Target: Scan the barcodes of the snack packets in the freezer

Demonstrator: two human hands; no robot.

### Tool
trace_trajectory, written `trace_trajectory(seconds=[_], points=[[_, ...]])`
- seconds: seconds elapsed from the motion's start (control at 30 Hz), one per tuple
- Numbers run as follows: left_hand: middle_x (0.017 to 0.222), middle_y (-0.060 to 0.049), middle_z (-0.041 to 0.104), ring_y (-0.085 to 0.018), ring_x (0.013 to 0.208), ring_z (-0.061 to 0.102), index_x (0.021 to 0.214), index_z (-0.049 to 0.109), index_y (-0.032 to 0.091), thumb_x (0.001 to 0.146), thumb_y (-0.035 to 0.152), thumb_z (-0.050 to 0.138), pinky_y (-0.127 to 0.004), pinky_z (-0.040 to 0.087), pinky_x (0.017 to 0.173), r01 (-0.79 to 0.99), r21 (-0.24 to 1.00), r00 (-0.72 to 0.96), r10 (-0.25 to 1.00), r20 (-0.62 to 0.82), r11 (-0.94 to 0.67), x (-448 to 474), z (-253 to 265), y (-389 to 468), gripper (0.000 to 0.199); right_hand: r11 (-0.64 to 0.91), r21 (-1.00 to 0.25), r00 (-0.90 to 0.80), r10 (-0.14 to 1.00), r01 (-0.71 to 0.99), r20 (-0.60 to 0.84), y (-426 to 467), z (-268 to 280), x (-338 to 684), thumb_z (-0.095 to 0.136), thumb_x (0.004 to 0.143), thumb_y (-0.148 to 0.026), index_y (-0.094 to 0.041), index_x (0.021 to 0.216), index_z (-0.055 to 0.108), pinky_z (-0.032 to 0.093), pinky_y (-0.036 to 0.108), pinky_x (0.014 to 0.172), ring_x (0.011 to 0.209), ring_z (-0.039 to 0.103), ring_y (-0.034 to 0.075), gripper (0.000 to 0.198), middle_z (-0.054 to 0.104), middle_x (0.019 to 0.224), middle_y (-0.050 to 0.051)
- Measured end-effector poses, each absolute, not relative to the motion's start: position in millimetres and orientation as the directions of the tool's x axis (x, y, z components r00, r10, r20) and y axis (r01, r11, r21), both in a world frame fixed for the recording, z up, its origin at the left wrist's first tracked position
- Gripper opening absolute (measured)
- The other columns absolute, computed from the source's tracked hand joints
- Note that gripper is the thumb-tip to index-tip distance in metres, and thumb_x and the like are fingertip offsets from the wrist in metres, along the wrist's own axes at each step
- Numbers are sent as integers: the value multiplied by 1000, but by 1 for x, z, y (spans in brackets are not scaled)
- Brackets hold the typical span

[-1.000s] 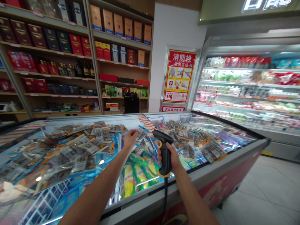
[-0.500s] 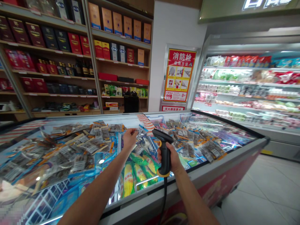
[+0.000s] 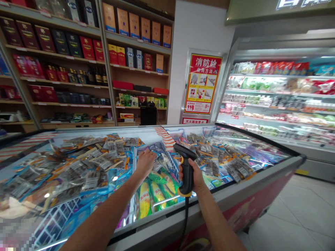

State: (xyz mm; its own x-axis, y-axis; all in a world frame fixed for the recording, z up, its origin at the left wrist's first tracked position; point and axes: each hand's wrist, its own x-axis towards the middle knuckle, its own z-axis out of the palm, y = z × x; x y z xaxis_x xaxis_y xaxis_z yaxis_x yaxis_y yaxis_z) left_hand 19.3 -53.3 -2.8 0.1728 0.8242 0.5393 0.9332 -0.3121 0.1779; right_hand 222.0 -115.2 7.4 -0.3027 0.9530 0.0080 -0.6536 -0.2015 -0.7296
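the right hand [image 3: 198, 176] has its grip wrapped round the upright handle of a black plastic barcode scanner with yellow trim [image 3: 187, 174]. the scanner is held over the near edge of a long grey-white chest freezer with a red front [image 3: 162, 223], its head tilted and pointing away to the left; a thin black cable [image 3: 186, 216] hangs from the handle's base. the left hand [image 3: 146, 161] is farther in, low over a white wire basket [image 3: 172, 163] and just beside small clear-and-blue packets [image 3: 165, 160] in its far part. its grip is narrow, fingers curled downward; whether they pinch a packet, i cannot tell. nearer in the same basket lie corn-shaped green-and-yellow packs [image 3: 157, 192]. brown-and-clear flat packets with orange and blue edges [image 3: 91, 179] are heaped to the left of the basket, with similar ones on its right.
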Motion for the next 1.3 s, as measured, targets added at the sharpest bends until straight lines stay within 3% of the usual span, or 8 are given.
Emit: trace_trajectory(seconds=[0.13, 0.23, 0.43, 0.63, 1.13, 1.3], points=[[86, -8, 66, -24, 91, 52, 91, 66, 21, 75, 16, 38, -32, 36, 76, 914, 297, 97, 861, 499, -275, 5, 6, -47, 32, -178, -738, -303, 952, -651, 37, -116, 8, 221, 52, 68, -42, -15, 81, 55, 38, 19, 36, 40, 48, 9, 31, 55, 53, -1], [87, -7, 67, -21, 86, 56, 92, 66, 20, 74, 19, 39, -28, 38, 74, 876, 422, 20, 891, 454, -235, -7, 12, -39, 33, -196, -745, -341, 939, -637, 45, -115, 6, 220, 50, 69, -42, -15, 83, 54, 38, 20, 36, 41, 49, 9, 31, 56, 55, 0], [61, 0, 66, -17, 64, 58, 87, 68, 20, 68, 23, 45, -23, 39, 59, 705, 685, -112, 924, 365, -185, -14, 11, -23, 30, -303, -768, -375, 923, -564, -89, -114, 5, 217, 50, 69, -44, -15, 78, 54, 38, 19, 36, 39, 50, 10, 31, 57, 53, 0], [60, 0, 63, -14, 60, 55, 89, 65, 16, 63, 30, 49, -22, 38, 55, 451, 864, -194, 920, 340, -224, -17, 13, -16, 33, -326, -760, -399, 912, -562, -96, -115, 8, 216, 52, 68, -44, -15, 80, 53, 38, 19, 37, 39, 49, 9, 31, 56, 52, -1], [52, 5, 55, -10, 52, 49, 70, 61, 17, 54, 23, 56, -21, 37, 52, 47, 947, -296, 901, 316, -317, -4, 21, -21, 18, -251, -741, -372, 928, -623, -2, -116, 9, 216, 52, 67, -44, -15, 76, 53, 38, 19, 36, 40, 48, 9, 30, 55, 52, 0], [59, 3, 58, -10, 55, 53, 82, 58, 16, 58, 26, 55, -22, 40, 55, -108, 941, -326, 905, 271, -321, 9, 22, -19, 26, -149, -702, -227, 974, -697, 20, -112, 11, 227, 52, 66, -43, -16, 81, 53, 38, 19, 37, 41, 48, 8, 31, 54, 53, -2]])
